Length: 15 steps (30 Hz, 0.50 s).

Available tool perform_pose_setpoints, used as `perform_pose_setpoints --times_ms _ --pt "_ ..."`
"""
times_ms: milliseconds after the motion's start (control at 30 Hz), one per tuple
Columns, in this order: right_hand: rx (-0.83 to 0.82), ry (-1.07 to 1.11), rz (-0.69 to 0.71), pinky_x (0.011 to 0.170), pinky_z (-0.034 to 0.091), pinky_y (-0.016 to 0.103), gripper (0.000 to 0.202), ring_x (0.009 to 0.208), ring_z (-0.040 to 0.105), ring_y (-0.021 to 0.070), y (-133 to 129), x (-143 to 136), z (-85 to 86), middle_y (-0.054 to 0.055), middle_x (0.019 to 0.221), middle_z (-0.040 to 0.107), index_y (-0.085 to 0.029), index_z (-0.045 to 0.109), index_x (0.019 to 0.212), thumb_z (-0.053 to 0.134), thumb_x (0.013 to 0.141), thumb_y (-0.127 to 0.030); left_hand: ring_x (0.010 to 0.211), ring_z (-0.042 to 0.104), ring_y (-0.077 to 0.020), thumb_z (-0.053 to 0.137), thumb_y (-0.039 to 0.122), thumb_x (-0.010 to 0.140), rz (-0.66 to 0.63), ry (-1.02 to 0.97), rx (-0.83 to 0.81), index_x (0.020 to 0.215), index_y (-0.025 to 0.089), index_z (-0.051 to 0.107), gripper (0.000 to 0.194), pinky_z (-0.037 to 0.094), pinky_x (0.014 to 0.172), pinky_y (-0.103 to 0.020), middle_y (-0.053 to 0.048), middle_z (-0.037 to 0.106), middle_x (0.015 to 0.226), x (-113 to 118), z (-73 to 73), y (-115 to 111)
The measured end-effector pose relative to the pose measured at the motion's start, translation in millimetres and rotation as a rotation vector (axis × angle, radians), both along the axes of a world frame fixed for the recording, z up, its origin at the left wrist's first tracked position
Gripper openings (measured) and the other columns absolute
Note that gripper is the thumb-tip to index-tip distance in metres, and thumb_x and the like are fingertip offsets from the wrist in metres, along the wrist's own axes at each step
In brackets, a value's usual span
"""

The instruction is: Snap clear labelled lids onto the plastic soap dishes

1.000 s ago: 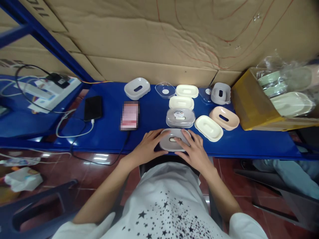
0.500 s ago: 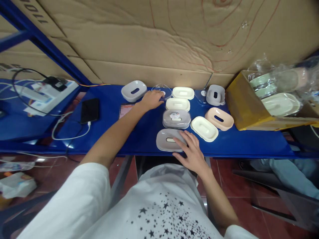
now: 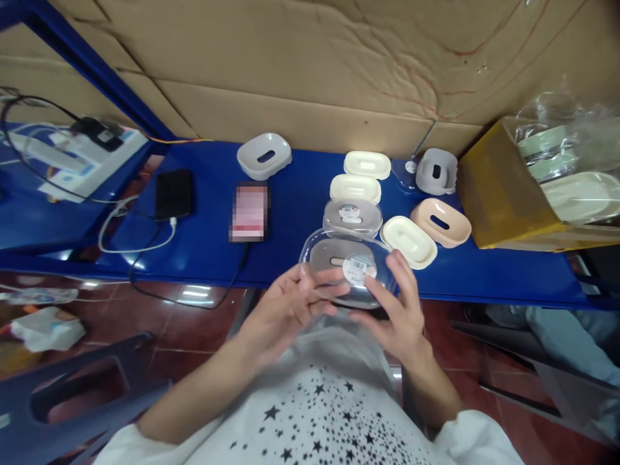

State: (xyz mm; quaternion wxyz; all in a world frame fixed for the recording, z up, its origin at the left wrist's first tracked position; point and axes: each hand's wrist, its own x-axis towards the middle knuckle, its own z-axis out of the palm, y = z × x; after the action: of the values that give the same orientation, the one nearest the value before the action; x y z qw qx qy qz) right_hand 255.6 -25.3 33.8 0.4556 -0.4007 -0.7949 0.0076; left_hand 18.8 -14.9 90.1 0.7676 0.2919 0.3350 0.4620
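Both my hands hold a clear plastic lid (image 3: 347,266) with a round white sticker, just above a grey soap dish (image 3: 334,257) at the near edge of the blue shelf (image 3: 290,213). My left hand (image 3: 290,302) grips the lid's left side. My right hand (image 3: 397,310) grips its right side. Behind it stands a grey covered soap box (image 3: 352,217), then two cream dishes (image 3: 355,188).
A grey dish (image 3: 264,155) sits at the back, a phone (image 3: 249,211) and a black power bank (image 3: 173,193) with cables to the left. Cream (image 3: 407,241), pink (image 3: 440,222) and grey (image 3: 436,171) dishes lie right, beside a yellow carton (image 3: 489,194) of bagged dishes.
My left hand reached to the back, took the clear lid and brought it to the front. My right hand left the grey dish and now holds the lid too.
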Motion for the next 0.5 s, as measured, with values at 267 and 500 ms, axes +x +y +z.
perform_pose_setpoints --times_ms 267,500 --pt "-0.238 -0.099 0.056 0.126 0.050 0.064 0.071 0.161 0.047 0.0353 22.6 18.8 -34.7 0.011 0.168 0.052 -0.038 0.043 0.170 0.072 0.106 -0.030 0.166 0.037 -0.0345 0.082 0.042 0.099 0.314 0.892 0.644 0.167 0.041 0.037 0.082 0.037 0.134 -0.063 -0.011 0.040 0.178 -8.1 -75.4 8.4" --pt "-0.347 -0.251 0.114 0.130 0.046 0.064 0.067 0.168 0.035 0.0337 23.4 18.8 -31.6 0.007 0.179 0.039 -0.040 0.030 0.175 0.054 0.114 -0.028 0.163 0.043 -0.0367 0.078 0.047 0.101 0.030 1.171 0.961 0.163 0.045 0.046 0.071 0.046 0.129 -0.061 -0.010 0.038 0.176 -20.9 -97.9 33.4"
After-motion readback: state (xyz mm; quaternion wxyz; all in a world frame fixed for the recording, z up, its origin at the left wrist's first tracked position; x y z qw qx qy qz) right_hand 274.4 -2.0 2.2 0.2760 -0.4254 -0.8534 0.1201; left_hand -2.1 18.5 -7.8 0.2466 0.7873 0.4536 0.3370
